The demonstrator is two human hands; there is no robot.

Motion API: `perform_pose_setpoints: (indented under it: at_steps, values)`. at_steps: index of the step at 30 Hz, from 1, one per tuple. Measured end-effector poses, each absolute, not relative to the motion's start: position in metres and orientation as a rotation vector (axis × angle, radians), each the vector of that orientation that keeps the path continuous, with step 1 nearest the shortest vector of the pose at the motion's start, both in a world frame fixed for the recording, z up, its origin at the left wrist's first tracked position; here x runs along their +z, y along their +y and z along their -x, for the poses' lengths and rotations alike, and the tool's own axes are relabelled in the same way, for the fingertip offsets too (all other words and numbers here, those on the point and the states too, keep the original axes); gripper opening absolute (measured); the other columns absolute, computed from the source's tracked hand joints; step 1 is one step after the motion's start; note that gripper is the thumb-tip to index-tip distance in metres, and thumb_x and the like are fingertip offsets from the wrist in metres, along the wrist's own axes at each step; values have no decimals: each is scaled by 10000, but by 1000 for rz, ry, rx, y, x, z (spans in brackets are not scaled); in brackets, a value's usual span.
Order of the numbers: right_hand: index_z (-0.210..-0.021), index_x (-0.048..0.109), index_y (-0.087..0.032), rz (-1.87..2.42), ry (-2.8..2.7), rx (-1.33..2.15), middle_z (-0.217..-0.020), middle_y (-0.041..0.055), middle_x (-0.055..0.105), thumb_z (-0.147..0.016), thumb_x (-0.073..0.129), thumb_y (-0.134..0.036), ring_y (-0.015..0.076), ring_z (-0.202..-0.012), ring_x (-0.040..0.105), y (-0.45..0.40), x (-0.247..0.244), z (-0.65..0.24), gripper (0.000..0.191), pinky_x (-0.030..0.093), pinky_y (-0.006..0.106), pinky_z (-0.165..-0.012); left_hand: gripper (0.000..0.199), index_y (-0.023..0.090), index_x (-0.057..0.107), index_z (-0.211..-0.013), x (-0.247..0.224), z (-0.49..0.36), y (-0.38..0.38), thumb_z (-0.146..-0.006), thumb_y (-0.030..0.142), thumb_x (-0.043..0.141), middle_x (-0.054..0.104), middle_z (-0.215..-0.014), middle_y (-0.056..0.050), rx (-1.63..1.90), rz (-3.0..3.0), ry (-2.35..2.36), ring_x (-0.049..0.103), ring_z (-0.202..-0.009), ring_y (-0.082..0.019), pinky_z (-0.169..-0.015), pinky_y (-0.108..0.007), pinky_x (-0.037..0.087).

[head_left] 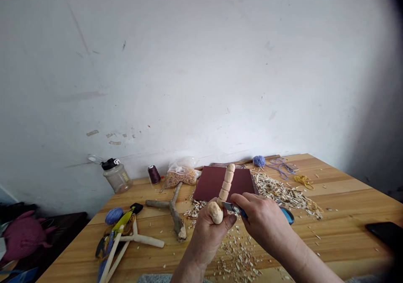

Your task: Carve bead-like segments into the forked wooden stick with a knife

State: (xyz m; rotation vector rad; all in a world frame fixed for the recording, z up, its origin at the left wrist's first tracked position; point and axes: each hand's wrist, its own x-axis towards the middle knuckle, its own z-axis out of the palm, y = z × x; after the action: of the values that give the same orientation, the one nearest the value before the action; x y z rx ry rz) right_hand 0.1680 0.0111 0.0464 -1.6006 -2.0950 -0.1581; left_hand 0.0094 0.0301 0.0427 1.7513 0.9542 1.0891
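Note:
My left hand [204, 234] is closed around a peeled forked branch [227, 182], which has grooves cut round its upright arm and a thick rounded end towards me. In my right hand [262, 216] is a utility knife [286, 216] with a blue handle. Its blade touches or lies very near the wood, close to the fork and above my left thumb. Wood shavings [239, 253] are scattered on the table under both hands. The lower part of the branch is hidden in my left palm.
A dark red sheet [206, 182] lies behind my hands, with a shavings heap [277, 190] beside it. Left are a barked forked branch [173, 209], a peeled fork [141, 239], a bottle [118, 178], a thread spool [154, 174] and a bag of rubber bands [181, 174]. Purple yarn [259, 161] sits at the back.

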Motion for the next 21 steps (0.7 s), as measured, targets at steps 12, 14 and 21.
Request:
perform_pose_setpoints:
  at_steps: [12,14,21]
  values:
    - [-936,573,-246,1832,-2128,-40,-763,10,611,-797,419,-137,143,-688,594,8,54,-161,234,255,236,-526,137,197,468,-687,35,-13,31,-715,64,479,544,-614,37,1151,-2056,1188,490,-575,-112,-561,-199,353]
    - [-936,573,-239,1813,-2125,-41,-759,16,610,-811,420,-156,140,-694,591,7,53,-161,214,283,224,-536,153,200,472,-694,33,-15,30,-700,47,473,566,-619,25,1179,-2107,1289,515,-586,-126,-560,-207,347]
    - [-894,597,-227,1648,-2004,-99,-716,15,615,-783,433,-151,120,-640,561,13,38,-161,212,350,204,-567,153,201,499,-726,29,-19,24,-696,53,479,577,-659,-4,1216,-2084,1402,529,-644,-162,-583,-242,330]
